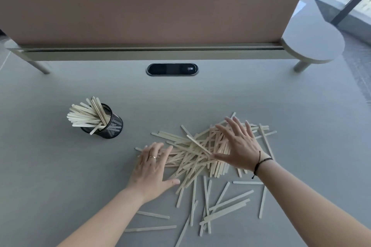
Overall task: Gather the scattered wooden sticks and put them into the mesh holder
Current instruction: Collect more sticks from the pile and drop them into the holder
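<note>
A heap of pale wooden sticks [197,153] lies on the grey desk, with several loose ones [224,204] scattered nearer to me. My left hand [153,168] rests flat on the heap's left end, fingers straight, a ring on one finger. My right hand [240,144] lies spread over the heap's right side, fingers splayed, a dark cord at the wrist. The black mesh holder [112,124] stands to the left of the heap, apart from both hands, with several sticks [86,116] leaning out of it to the left.
A brown divider panel [148,8] runs along the desk's far edge above a rail. A black oval cable port [172,69] sits in the desk behind the heap. A round grey side shelf [315,43] juts out at the far right.
</note>
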The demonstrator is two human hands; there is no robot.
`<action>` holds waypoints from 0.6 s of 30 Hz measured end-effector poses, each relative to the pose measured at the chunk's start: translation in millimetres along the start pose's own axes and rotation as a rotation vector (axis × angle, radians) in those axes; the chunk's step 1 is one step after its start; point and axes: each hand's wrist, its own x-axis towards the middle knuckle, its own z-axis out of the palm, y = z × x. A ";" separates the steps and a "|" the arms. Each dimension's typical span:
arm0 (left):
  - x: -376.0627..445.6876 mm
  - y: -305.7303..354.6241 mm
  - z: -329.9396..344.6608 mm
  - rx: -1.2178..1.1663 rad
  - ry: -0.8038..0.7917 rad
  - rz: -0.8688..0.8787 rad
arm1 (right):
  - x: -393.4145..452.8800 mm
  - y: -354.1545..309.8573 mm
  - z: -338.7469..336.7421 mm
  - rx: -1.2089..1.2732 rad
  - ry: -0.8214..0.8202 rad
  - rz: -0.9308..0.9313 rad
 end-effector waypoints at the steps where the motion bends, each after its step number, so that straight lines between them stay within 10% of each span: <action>1: 2.0 2.7 -2.1 -0.034 -0.022 -0.003 | -2.6 4.8 0.6 0.007 -0.017 0.034; 11: 46.8 37.2 -4.6 0.002 -0.164 0.012 | -29.3 -35.8 27.5 0.100 -0.008 0.069; 18: 51.9 37.9 -16.4 0.037 0.038 0.084 | -26.8 -9.8 15.0 -0.047 -0.076 -0.088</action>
